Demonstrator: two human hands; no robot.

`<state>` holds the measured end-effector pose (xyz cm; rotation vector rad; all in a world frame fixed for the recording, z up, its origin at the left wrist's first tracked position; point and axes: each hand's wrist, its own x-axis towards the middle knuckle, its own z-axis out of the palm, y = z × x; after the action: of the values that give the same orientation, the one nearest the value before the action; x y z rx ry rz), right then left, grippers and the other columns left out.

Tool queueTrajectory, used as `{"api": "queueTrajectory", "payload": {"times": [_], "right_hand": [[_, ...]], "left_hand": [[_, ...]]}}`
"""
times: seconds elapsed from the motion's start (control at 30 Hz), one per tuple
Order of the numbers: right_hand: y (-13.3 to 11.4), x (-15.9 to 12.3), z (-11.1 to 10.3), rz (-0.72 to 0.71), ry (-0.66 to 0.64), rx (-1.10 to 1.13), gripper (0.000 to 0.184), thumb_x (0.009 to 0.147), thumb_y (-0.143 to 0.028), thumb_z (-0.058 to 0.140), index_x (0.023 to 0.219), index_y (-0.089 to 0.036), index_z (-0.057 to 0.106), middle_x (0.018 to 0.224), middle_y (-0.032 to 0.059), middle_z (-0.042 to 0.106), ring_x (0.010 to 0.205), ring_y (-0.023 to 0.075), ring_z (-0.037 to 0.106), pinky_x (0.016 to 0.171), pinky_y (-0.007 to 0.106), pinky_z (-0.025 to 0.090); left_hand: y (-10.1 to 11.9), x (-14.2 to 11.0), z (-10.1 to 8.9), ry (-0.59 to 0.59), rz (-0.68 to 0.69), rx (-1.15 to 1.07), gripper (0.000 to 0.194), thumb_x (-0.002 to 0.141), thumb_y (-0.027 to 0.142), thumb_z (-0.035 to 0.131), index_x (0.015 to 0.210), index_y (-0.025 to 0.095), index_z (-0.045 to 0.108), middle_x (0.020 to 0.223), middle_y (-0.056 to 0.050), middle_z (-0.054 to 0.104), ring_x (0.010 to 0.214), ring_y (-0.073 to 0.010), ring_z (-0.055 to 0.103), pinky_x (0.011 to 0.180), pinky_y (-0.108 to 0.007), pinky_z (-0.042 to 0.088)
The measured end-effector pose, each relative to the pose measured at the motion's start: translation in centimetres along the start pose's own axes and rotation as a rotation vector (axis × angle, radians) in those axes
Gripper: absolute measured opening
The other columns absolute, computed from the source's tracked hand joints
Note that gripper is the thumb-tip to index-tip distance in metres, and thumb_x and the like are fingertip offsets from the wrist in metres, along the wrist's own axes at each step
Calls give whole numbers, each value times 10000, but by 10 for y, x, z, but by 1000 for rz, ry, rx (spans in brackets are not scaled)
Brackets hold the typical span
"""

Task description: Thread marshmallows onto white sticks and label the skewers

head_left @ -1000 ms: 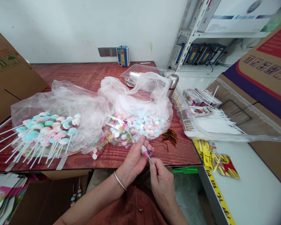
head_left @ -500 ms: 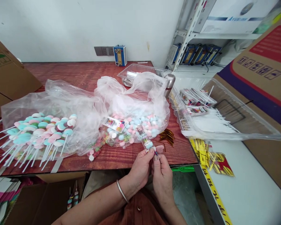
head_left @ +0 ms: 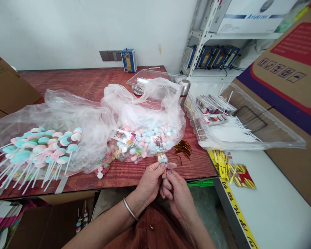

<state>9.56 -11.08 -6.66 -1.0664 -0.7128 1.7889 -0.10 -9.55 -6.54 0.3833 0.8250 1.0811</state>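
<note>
While both hands meet at the near edge of a red-brown wooden table [head_left: 93,183], they hold a slim candy packet [head_left: 160,150] upright-looking, its printed end pointing away from the wearer. The left hand [head_left: 149,183], with a silver bangle [head_left: 129,209] at its wrist, has its fingers closed, thumb pressed on the packet's lower end. The right hand [head_left: 177,195] pinches the same end between thumb and forefinger, its other fingers curled in beneath.

The landmark is a large clear bag [head_left: 147,109] of pink, blue and white candies, lying on the table; the packet is at its near side, its far end overlapping the bag in view. On the bag's near left part lies a flat printed packet [head_left: 123,137]. Left of the bag, many candy lollipops [head_left: 45,147] rest on more clear plastic, white sticks toward the wearer. Just right of the bag are gold ties [head_left: 183,148]; farther right, a clear bin [head_left: 274,141] holds white sticks [head_left: 230,133] and a stack of small packets [head_left: 215,104]. Behind the bag stand a metal flask [head_left: 184,91] and, against the wall, a blue-and-white box [head_left: 129,60].
</note>
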Motion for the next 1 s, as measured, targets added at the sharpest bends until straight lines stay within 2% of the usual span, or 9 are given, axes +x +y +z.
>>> {"api": "queueTrajectory", "payload": {"times": [0.1, 0.2, 0.33, 0.47, 0.6, 0.67, 0.77, 0.87, 1.0], "right_hand": [[4, 0, 3, -203, 187, -263, 314, 864, -493, 628, 786, -198, 555, 651, -55, 464, 538, 87, 396, 471, 199, 340], [6, 0, 4, -190, 216, -140, 309, 851, -488, 640, 785, -204, 537, 612, -82, 396, 489, 72, 310, 421, 180, 291], [5, -5, 6, 79, -15, 309, 334, 810, -437, 706, 764, -218, 459, 563, -132, 290, 417, 34, 93, 352, 155, 167], [8, -11, 10, 240, -232, 390, 395, 821, -503, 682, 717, -225, 422, 543, -138, 258, 385, 26, 64, 326, 160, 165], [2, -6, -2, -56, -136, -200, 331, 919, -505, 540, 773, -208, 566, 598, -59, 456, 471, 92, 396, 472, 224, 400], [-5, 1, -19, -365, 75, -689, 263, 940, -427, 532, 870, -204, 651, 782, 22, 609, 721, 157, 563, 671, 281, 467], [-15, 16, -44, -662, 428, -1253, 217, 964, -332, 498, 987, -203, 671, 941, 72, 636, 909, 213, 573, 804, 327, 438], [-21, 32, -56, -727, 547, -1608, 180, 958, -265, 505, 985, -188, 665, 921, 87, 605, 884, 233, 543, 777, 331, 413], [-21, 47, -54, -702, 512, -1848, 180, 933, -189, 532, 782, -193, 630, 839, 85, 574, 783, 228, 495, 702, 335, 355]], "left_hand": [[-3, 3, -1, 123, 155, 77, 305, 773, 407, 748, 925, 143, 764, 606, -23, 647, 499, -127, 561, 493, -233, 459], [3, 1, -3, 72, 144, 130, 271, 758, 381, 772, 901, 150, 776, 709, -40, 686, 582, -127, 577, 668, -277, 504], [14, -8, -11, -153, -28, 23, 340, 757, 413, 769, 925, 117, 770, 661, -59, 667, 579, -143, 592, 658, -278, 491], [17, -14, -16, -156, -48, -5, 280, 654, 353, 854, 791, 122, 775, 711, -83, 706, 663, -158, 640, 731, -273, 502], [25, -11, -20, -44, 67, 77, 230, 678, 335, 834, 773, 135, 772, 798, -98, 733, 671, -170, 648, 664, -280, 516], [33, -7, -25, 52, 191, 141, 232, 680, 329, 832, 795, 135, 776, 787, -94, 733, 701, -179, 655, 697, -285, 522], [44, -4, -36, 173, 346, 265, 223, 692, 333, 827, 814, 154, 778, 785, -73, 737, 724, -179, 658, 784, -298, 512], [49, -7, -43, 194, 403, 470, 185, 771, 354, 764, 844, 185, 772, 747, -43, 728, 673, -167, 628, 727, -277, 484], [53, -16, -40, 163, 455, 798, 166, 864, 329, 654, 837, 200, 754, 725, -31, 705, 669, -170, 580, 665, -256, 430]]}}
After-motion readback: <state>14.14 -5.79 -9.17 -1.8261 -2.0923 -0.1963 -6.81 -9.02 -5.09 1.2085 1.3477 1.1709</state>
